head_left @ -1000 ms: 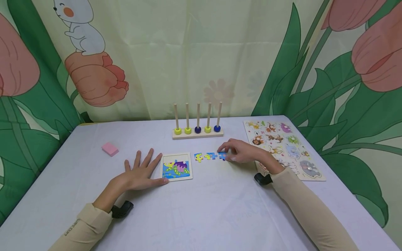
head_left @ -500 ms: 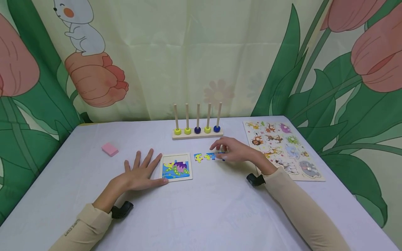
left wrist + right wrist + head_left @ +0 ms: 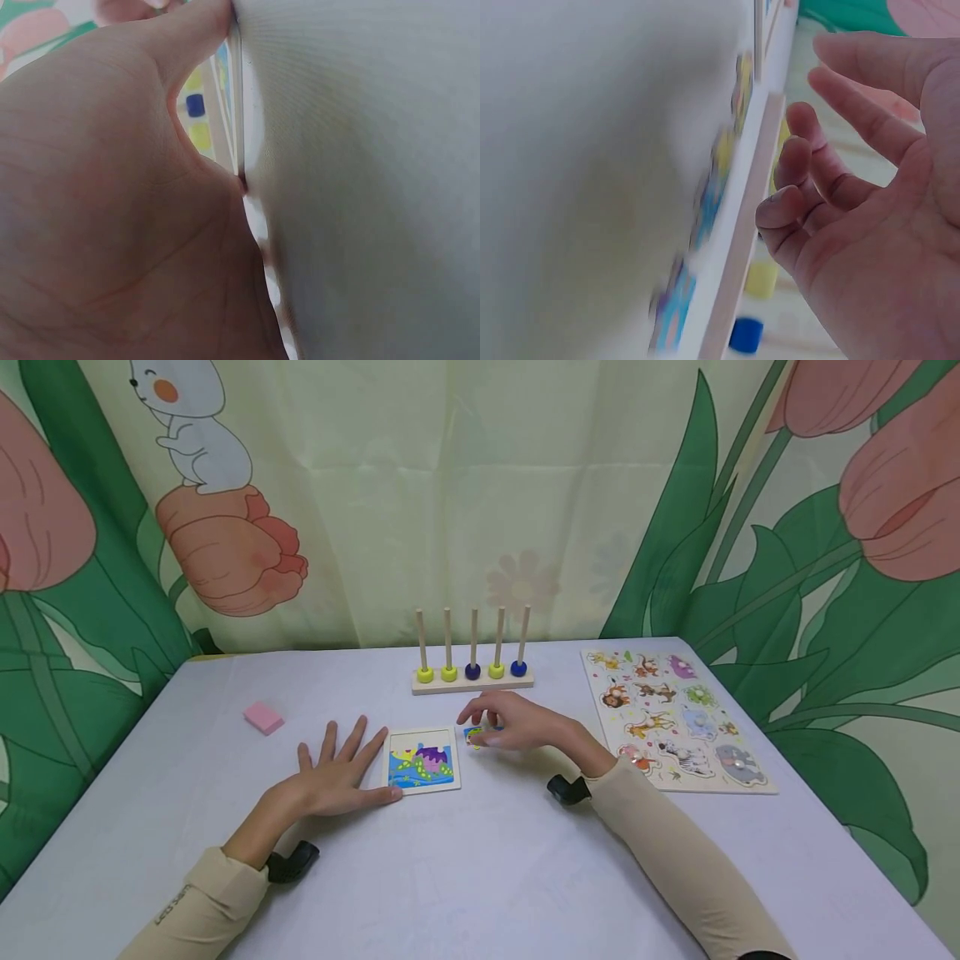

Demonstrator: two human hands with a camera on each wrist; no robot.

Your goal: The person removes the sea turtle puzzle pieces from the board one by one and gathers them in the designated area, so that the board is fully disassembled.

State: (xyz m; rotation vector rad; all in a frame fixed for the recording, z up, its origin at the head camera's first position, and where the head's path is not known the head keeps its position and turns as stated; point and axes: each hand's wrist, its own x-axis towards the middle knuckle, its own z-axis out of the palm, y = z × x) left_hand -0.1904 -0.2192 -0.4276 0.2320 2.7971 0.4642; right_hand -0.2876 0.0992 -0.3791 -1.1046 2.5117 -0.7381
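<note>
My left hand [image 3: 333, 781] lies spread on the table, its thumb and a fingertip touching the left side of a small framed puzzle [image 3: 422, 788]. The puzzle shows a turtle picture in its lower part, with its upper strip bare. My right hand [image 3: 525, 723] hovers over loose puzzle pieces beside the frame, partly hiding them in the head view. In the right wrist view, a yellow piece [image 3: 742, 94], a yellow-and-blue piece [image 3: 712, 191] and a blue piece [image 3: 674, 307] lie in a row; the right hand [image 3: 870, 157] has bent, parted fingers holding nothing.
A wooden rack [image 3: 472, 683] with several upright pegs and yellow and blue beads stands at the back. An animal peg board [image 3: 678, 722] lies on the right. A pink block [image 3: 263, 718] sits on the left of the table [image 3: 480, 877].
My right hand has moved left from the rightmost loose piece towards the one nearest the frame. The left hand and the framed puzzle have stayed put.
</note>
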